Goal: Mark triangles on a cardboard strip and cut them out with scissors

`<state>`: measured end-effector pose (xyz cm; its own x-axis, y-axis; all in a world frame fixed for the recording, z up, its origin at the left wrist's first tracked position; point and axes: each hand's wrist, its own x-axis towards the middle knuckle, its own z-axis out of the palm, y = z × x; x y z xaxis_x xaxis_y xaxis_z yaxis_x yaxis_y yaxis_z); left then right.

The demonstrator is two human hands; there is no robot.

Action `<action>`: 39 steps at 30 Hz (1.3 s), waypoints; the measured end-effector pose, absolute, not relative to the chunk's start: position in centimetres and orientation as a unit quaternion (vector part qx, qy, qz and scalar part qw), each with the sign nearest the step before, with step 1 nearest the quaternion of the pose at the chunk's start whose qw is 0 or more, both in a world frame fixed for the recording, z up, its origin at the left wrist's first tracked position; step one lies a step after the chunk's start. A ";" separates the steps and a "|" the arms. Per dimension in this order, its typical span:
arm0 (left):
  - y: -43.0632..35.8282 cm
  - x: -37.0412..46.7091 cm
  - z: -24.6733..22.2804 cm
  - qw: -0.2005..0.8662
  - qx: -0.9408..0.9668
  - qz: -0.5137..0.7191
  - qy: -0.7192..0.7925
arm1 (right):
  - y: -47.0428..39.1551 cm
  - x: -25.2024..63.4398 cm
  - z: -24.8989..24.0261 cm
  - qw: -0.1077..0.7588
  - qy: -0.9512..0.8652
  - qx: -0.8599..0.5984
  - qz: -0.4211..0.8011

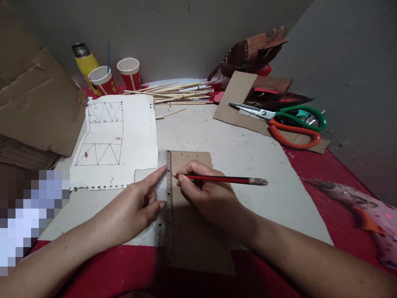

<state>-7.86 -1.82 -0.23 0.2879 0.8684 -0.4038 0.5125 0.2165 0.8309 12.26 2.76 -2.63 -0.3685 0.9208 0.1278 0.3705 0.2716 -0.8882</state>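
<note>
Head view, and the ruler (163, 219) is our landmark, lying lengthwise along the left side of the card (198, 248). The left hand (139, 207) is on it, index finger stretched out, thumb pressing lower down, grasping nothing. Right of the ruler, the right hand (211, 192) grips the pencil (223, 179), fingers closed, point down on the card just beside the ruler's edge, shaft sticking out rightward.

Edges now! The card's far edge sits about level with the ruler's far end; its near edge runs past the sheet (254, 161) and over the red tabletop (124, 269). Left of the ruler it's tight: the drawing (136, 136) comes right up beside it; whether they touch, I can't tell. Rightward there's room, a broad stretch of sheet, though the right forearm crosses its near part, and the glue gun (350, 196) lies well off on the far right. Beyond the ruler, more sheet, then the sticks (182, 93); beyond and to its right, the scissors (263, 114), blades toward the sticks.
</note>
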 end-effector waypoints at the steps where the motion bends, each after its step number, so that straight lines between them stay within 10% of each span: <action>1: -1.8 -7.9 -0.2 0.529 0.603 0.168 0.572 | 2.8 12.3 -2.6 0.337 -0.725 -0.446 0.402; 39: -1.7 -7.9 -0.1 0.530 0.601 0.158 0.577 | 2.6 12.0 -2.2 0.323 -0.717 -0.480 0.389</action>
